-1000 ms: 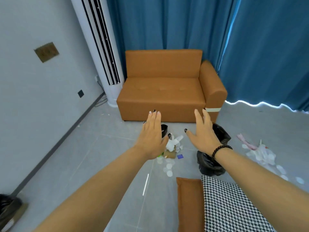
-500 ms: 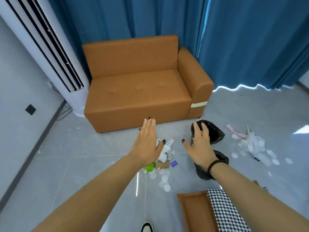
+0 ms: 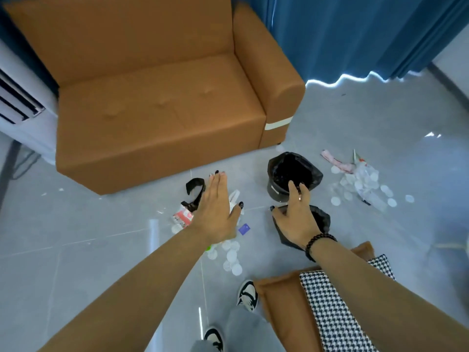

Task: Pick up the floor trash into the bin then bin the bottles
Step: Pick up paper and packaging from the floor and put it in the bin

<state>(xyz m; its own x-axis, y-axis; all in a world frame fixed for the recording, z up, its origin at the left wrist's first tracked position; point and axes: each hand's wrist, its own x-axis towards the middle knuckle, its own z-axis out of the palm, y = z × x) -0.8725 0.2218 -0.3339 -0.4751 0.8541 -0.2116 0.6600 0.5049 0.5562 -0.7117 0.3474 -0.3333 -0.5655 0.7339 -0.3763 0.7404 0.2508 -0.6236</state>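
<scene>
Black plastic lines the bin point(image 3: 291, 174), which stands open-mouthed on the grey floor point(image 3: 101, 237) just off the corner of the orange sofa point(image 3: 157, 110). I judge that no trash has yet been lifted. One scatter of floor trash point(image 3: 229, 252), white discs with a red-and-white wrapper point(image 3: 183, 217) and a small purple scrap point(image 3: 244, 229), lies under and beside my left hand; a second scatter point(image 3: 360, 184) lies well apart, on the bin's far side. No bottles are plainly visible to me.

Risks, as I judge them: the discs look thin and flat on smooth tile, so a hurried pinch could slide them away instead of lifting them; the loose black bag point(image 3: 317, 219) beside the bin could snag my fingers or be taken for the bin's mouth; a push against the liner's rim might tip the bin.

Left hand point(image 3: 215, 214): flat, fingers together and extended, thumb out, palm down above the near scatter, holding nothing; contact cannot be told. Right hand point(image 3: 297, 217): loosely spread, empty, over the loose bag, fingertips reaching toward the bin's near wall; touch uncertain.
</scene>
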